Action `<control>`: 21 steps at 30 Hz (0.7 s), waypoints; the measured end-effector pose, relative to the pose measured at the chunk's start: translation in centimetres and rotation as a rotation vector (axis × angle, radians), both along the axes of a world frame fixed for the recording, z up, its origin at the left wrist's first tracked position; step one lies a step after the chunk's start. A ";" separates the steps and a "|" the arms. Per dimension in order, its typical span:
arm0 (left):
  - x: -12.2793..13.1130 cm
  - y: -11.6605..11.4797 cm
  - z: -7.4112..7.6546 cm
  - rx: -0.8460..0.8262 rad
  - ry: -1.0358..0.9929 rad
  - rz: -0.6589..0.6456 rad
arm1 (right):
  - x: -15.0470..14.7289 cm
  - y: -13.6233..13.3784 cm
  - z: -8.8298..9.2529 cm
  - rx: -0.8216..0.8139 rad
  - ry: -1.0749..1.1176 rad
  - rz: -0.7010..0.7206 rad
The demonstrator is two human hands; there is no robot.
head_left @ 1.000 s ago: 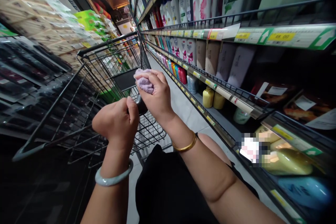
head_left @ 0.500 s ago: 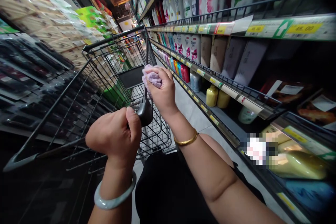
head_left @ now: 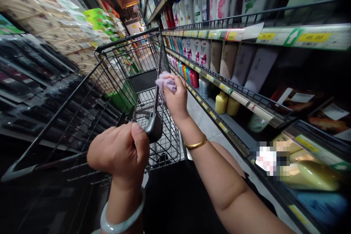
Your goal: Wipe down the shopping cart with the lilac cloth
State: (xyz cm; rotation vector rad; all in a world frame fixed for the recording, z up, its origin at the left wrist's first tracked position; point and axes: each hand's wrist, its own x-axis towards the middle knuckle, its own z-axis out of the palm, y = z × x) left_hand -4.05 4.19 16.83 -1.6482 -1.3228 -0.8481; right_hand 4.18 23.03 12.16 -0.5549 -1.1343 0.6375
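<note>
My left hand [head_left: 119,150] is wrapped round the handle of a black wire shopping cart [head_left: 155,128], near its right corner. A pale bangle [head_left: 123,215] circles that wrist. Bunched in my right hand [head_left: 177,97] is a lilac cloth [head_left: 166,82], pressed against the cart's right top rail. My fingers are closed over the cloth, and part of it hangs down outside the rail. A gold bracelet [head_left: 196,142] is on my right wrist. Through the wire mesh the basket shows a dark panel and a bare grid floor.
Shelves of shampoo bottles [head_left: 197,3] line the right side, edged with price tags [head_left: 314,37]. Yellow bottles [head_left: 221,102] stand on the lowest shelf. Stacked wrapped packs [head_left: 55,25] and dark packaged goods [head_left: 30,62] rise along the left. A grey floor aisle runs between.
The cart and my right hand with the lilac cloth sit slightly farther right and lower in view. My left hand keeps its grip on the handle.
</note>
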 end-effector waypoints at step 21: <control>0.0 -1.5 -0.3 -0.030 -0.024 0.038 | 0.3 -0.9 1.0 0.101 -0.078 -0.050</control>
